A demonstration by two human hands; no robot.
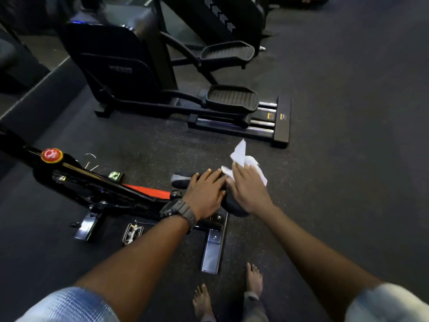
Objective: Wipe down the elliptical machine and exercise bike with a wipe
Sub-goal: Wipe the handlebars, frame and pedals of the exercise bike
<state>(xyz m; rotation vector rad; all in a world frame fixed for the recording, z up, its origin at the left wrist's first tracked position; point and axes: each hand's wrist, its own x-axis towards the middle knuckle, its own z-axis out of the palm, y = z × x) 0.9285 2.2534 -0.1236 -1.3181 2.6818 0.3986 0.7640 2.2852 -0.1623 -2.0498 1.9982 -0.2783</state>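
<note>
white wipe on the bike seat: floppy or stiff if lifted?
Probably floppy: the wipe is crumpled, a corner sticking up past the right hand. Likely light; it is thin sheet. It may bunch when pushed, as flat fingers press it on the seat while the left hand steadies.

Dim, soft-focus wide-angle view, edges bowed, corners dark.

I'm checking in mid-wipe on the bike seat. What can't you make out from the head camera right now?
- Bike seat: mostly covered by the left hand and right hand; its wiped state is unreadable.
- Wipe: partly under the right hand, so the contact patch is hidden.
- Bike handlebars: cut off by the left edge.
- Elliptical console and handles: cut off by the top edge, dark.
- Elliptical logo: blurred, unreadable.
</note>
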